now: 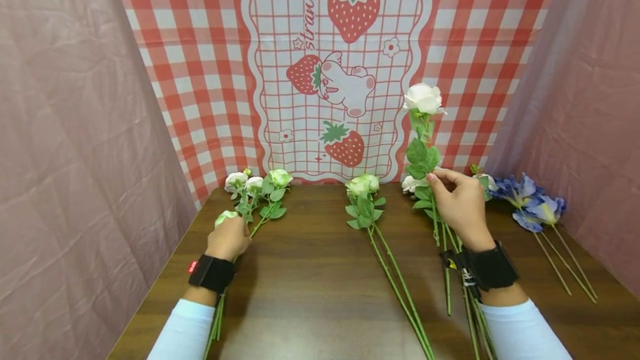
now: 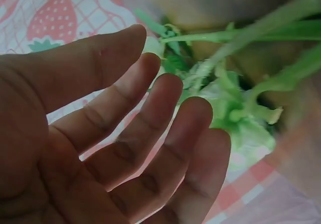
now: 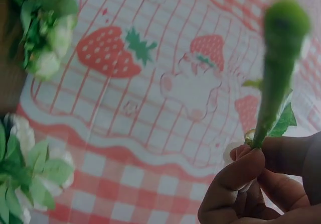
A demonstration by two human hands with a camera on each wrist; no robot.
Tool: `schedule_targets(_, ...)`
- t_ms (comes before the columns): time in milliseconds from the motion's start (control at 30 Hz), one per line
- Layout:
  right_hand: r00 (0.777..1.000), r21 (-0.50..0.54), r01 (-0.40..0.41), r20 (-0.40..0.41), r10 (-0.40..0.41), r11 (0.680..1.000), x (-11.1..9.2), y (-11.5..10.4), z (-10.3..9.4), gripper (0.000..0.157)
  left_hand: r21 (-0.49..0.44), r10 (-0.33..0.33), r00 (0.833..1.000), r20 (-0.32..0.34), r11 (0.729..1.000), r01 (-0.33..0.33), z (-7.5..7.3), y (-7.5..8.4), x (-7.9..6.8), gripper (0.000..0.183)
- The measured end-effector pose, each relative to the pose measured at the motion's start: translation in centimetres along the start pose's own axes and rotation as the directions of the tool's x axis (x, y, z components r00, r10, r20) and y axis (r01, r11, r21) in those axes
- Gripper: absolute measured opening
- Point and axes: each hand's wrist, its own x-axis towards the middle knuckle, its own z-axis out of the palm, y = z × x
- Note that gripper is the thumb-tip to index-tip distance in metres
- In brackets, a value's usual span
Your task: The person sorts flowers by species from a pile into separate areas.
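My right hand pinches the stem of a white rose between thumb and fingertips, holding it upright with the bloom at the top. In the right wrist view its green stem points toward the camera, with the thumb and index finger around it. My left hand is over the left group of flowers. The left wrist view shows its fingers loosely bent and spread, nothing gripped, fingertips right by the green stems and a pale green flower.
White and pale green roses lie at the left. Two long-stemmed pale green roses lie mid-table. More white roses are behind my right hand. Blue flowers lie at the far right. A checked strawberry cloth hangs behind.
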Motion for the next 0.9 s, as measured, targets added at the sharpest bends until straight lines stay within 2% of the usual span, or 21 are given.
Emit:
schedule_targets(167,0.998,-0.036,-0.062,0.0,0.062,0.997,0.3,1.1,-0.4,0.03,-0.022,0.021,1.0,0.005,1.0,-0.021,0.4,-0.9,0.1,0.009)
schedule_targets(300,0.995,-0.06,-0.097,0.02,0.098,0.994,0.5,2.0,-0.7,0.031,-0.029,0.04,0.999,0.03,0.999,-0.039,0.6,-1.3,0.2,0.014)
schedule_targets(467,0.992,-0.138,-0.106,0.047,0.113,0.985,0.8,3.1,-0.9,0.032,-0.018,0.036,0.998,0.061,0.999,-0.035,0.8,-1.5,0.3,0.016)
schedule_targets(600,0.993,-0.173,-0.102,0.049,0.112,0.98,1.0,4.0,-0.8,0.031,-0.017,0.046,0.997,0.056,0.999,-0.045,0.9,-1.6,0.4,0.017)
schedule_targets(733,0.993,-0.188,-0.097,0.049,0.108,0.977,1.1,5.0,-0.7,0.026,-0.014,0.058,0.997,0.049,0.998,-0.058,1.0,-1.7,0.4,0.027)
schedule_targets(900,0.985,-0.223,-0.128,0.086,0.151,0.966,1.1,6.3,-0.6,0.024,0.003,0.071,0.996,0.05,0.997,-0.071,1.2,-1.7,0.4,0.03)
